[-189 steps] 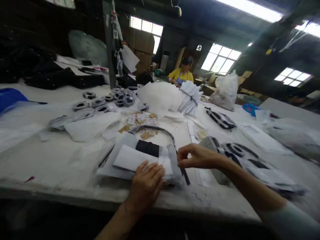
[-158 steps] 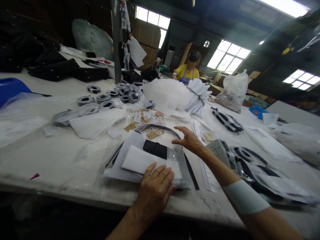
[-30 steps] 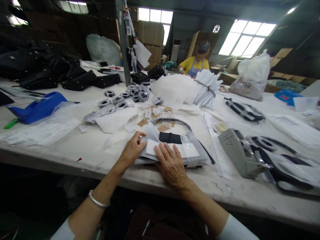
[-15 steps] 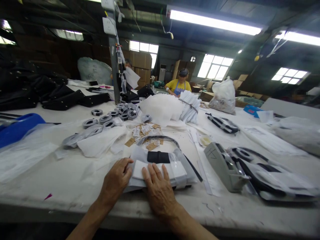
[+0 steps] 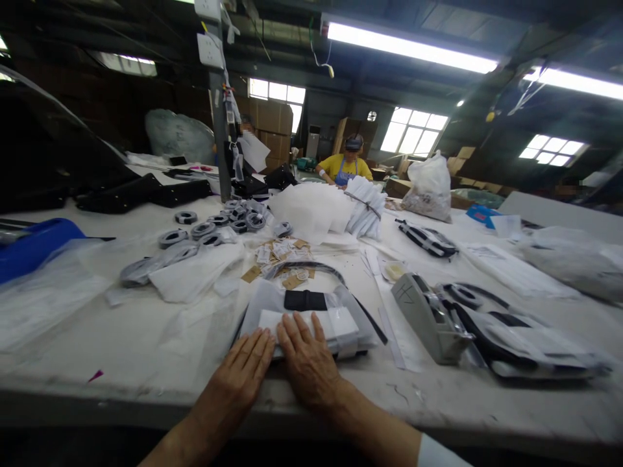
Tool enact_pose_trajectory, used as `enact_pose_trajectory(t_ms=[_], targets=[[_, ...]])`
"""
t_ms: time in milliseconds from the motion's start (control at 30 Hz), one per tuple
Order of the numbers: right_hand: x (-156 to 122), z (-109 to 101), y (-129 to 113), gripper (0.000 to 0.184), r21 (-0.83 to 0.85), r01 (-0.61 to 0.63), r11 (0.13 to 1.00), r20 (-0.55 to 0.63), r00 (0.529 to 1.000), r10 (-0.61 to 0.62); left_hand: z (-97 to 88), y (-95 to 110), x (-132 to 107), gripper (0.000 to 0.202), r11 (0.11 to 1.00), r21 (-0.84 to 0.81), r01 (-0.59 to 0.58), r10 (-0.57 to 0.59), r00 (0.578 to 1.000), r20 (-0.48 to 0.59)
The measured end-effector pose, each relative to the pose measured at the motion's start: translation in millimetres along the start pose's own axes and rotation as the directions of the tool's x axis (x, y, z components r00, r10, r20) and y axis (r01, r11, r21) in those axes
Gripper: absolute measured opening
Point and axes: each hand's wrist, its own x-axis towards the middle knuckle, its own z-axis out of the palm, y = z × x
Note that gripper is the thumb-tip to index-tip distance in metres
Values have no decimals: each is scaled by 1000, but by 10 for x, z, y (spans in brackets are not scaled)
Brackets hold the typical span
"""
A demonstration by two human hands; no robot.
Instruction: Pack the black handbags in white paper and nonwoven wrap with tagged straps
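Observation:
A clear plastic packet (image 5: 341,321) lies near the table's front edge, holding a folded white piece and a black strap (image 5: 305,300). My right hand (image 5: 306,360) lies flat on the packet's near left part, fingers stretched out. My left hand (image 5: 243,376) rests flat beside it on the table, fingers straight, its tips touching the packet's left edge. Neither hand holds anything.
A grey tape dispenser (image 5: 423,318) stands to the right. Rolls of tape (image 5: 204,228), paper tags (image 5: 282,250), white sheets (image 5: 311,207) and a blue object (image 5: 34,246) lie further back. A person in yellow (image 5: 344,167) works at the far side.
My left hand has let go of the packet's left edge, drawn back and flattened next to my right hand. The right hand stays flat on the packet.

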Motion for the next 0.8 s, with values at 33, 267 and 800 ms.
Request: enact_pose_trajectory(t_ms=[33,267,800], targets=[[10,-18,-13,43,-9,6,1000,15,1000,-6,8,6,7,49,1000,18,-6,5,1000,13],[82,8,-196,44,-134,-7,991,22,1000,10,35,-48,35,49,994,93,-49,47,998,29],[183,4,-131,40,-77,-82,994,-46,996,78,-6,-265,227,48,988,45,-148,146,988,41]])
